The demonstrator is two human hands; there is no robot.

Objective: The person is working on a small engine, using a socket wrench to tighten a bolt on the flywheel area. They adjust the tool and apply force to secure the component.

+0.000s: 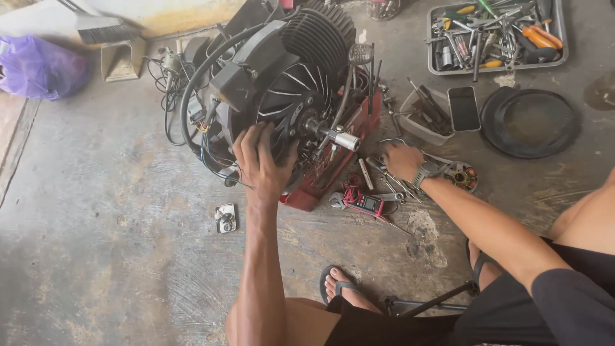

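black engine and scattered hand tools on concrete

black finned metal engine with round spoked flywheel, tipped on its side atop a red metal stand, silver shaft jutting toward the right. small steel wrenches and hand tools, strewn flat on the floor just right of the stand.

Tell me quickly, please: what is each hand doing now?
Left hand: open, fingers spread flat on the engine.
Right hand: down among the loose tools on the floor; grip cannot be told.
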